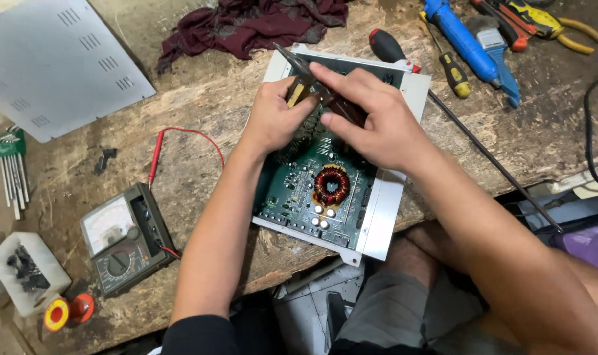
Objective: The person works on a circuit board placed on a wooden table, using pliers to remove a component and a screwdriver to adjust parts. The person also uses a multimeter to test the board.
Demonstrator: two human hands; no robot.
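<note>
- Rough wooden workbench carries everything.
- My left hand pinches pliers and my right hand curls fingers over them, steadying the tip above the open circuit board.
- Multimeter waits at eight o'clock, within reach; screwdrivers at two.

Even, fairly bright overhead light. Soft shadows under both forearms on the worktop. Mild glare on grey metal panel. Centre sharp; edges slightly stretched, softer.
</note>
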